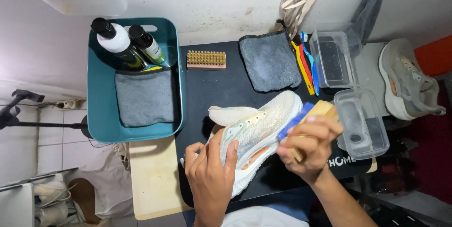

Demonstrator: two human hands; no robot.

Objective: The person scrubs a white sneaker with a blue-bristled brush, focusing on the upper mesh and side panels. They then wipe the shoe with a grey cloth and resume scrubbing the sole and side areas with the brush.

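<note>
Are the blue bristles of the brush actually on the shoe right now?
Touching. In the head view, the brush in the right hand has its blue bristles pressed against the toe end of the shoe, with no gap showing; the left hand steadies the shoe.

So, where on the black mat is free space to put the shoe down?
Bare black mat lies between the wooden brush, the teal bin and the shoe. The right side is crowded: two clear containers, toothbrushes, grey cloth.

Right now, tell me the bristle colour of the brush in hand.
Blue bristles, head view.
</note>
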